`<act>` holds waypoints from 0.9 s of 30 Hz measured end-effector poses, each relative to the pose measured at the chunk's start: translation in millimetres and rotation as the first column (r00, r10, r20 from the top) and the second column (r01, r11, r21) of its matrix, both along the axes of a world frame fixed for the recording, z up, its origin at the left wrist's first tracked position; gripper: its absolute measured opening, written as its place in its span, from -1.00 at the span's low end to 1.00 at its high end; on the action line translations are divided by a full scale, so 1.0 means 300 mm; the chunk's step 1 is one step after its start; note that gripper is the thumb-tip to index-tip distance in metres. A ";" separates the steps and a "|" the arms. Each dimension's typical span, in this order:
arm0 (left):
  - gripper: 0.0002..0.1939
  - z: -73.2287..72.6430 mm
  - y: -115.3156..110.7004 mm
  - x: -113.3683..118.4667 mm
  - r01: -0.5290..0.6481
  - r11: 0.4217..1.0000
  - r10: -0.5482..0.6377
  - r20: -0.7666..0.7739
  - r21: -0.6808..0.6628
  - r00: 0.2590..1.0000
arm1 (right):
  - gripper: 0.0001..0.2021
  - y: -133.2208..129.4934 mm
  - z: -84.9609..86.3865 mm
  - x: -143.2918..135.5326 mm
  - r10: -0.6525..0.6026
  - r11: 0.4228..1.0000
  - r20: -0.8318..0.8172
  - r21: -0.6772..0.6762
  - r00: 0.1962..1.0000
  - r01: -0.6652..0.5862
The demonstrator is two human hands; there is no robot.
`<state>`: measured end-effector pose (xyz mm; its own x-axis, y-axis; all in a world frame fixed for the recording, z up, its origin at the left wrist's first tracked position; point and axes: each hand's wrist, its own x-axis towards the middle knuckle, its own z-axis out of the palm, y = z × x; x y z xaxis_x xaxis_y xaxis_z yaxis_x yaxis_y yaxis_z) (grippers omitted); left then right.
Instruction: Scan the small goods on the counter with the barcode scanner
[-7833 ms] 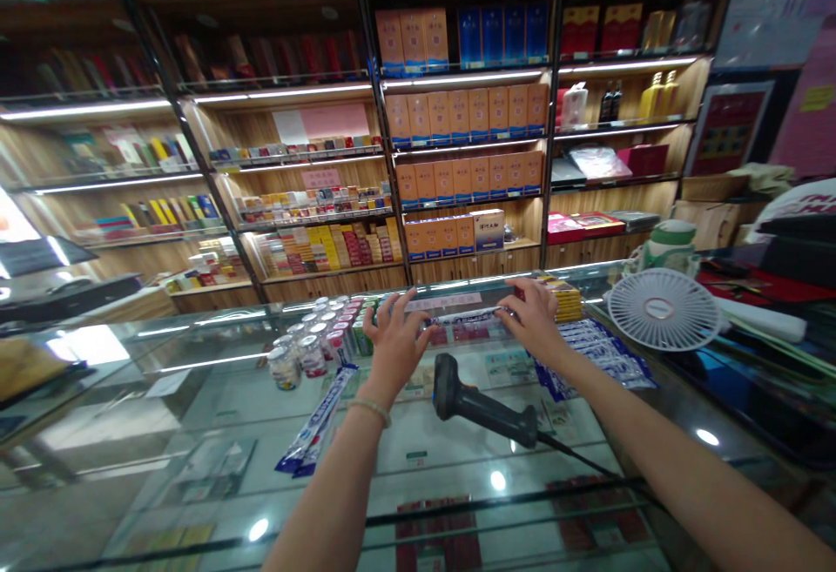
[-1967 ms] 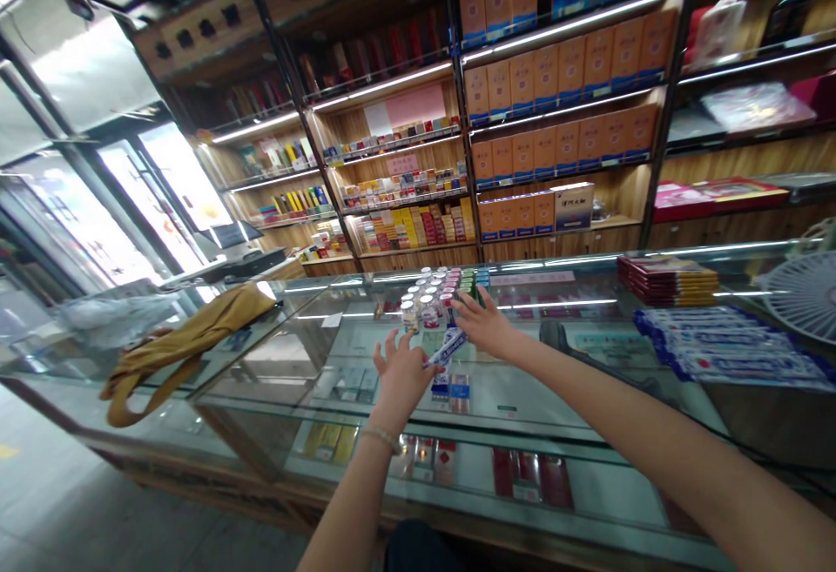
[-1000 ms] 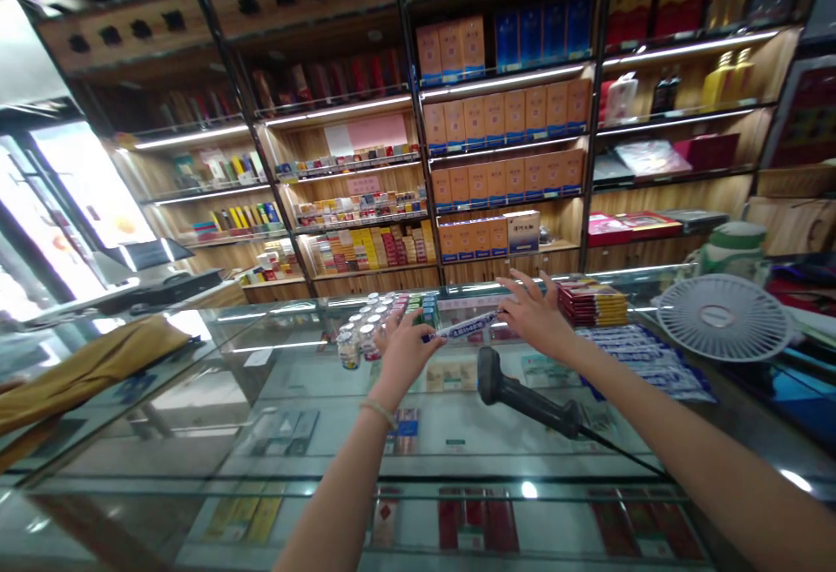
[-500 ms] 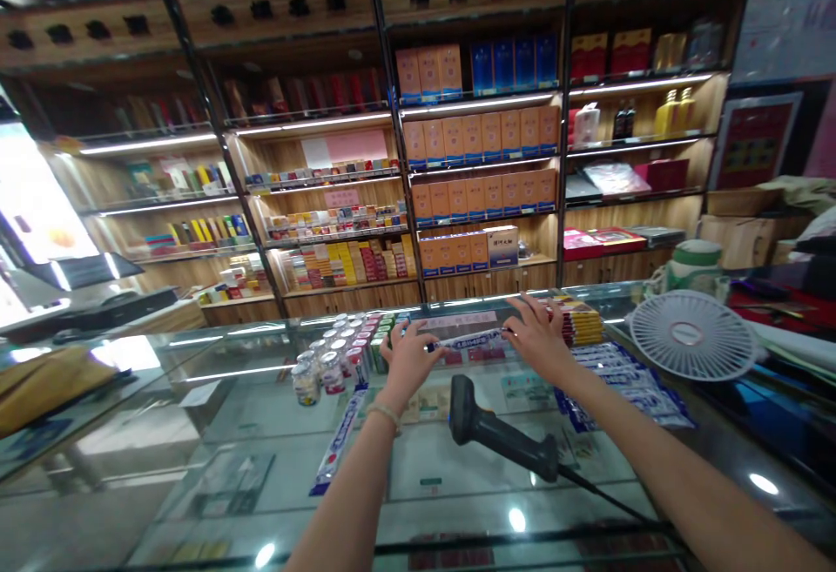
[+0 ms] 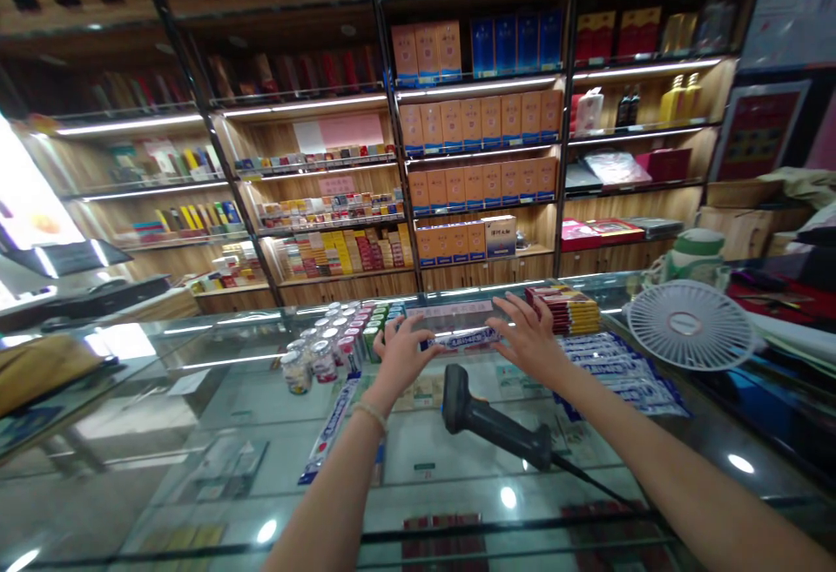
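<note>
A narrow blue-and-white candy packet (image 5: 465,340) lies crosswise between my hands, low over the glass counter near its far edge. My left hand (image 5: 403,353) pinches its left end between thumb and forefinger. At the right end, my right hand (image 5: 530,341) holds it with thumb and fingertips, the other fingers spread. Closer to me lies a black barcode scanner (image 5: 493,422) with its cable running right. A similar long packet (image 5: 332,426) rests left of my left wrist, and several more packets (image 5: 617,372) lie side by side beyond my right forearm.
Rows of small capped jars (image 5: 325,361) stand left of my left hand. Red-and-yellow packs (image 5: 575,309) are stacked behind my right hand. A white fan (image 5: 684,325) and a green-lidded jug (image 5: 696,254) stand at right. The glass counter (image 5: 261,433) fronts stocked shelves.
The view has tilted and shifted slightly, so the counter sits a little differently in it. My hands stay at the packet's two ends, with the right fingers a little more spread.
</note>
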<state>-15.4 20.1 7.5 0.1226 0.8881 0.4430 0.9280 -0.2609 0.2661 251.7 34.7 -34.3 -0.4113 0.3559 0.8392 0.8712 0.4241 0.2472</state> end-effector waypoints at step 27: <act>-0.73 -0.036 -0.022 0.065 0.038 0.983 -0.042 0.017 0.180 0.999 | -0.96 -0.024 0.031 -0.027 0.008 0.993 -0.053 0.122 0.999 -0.002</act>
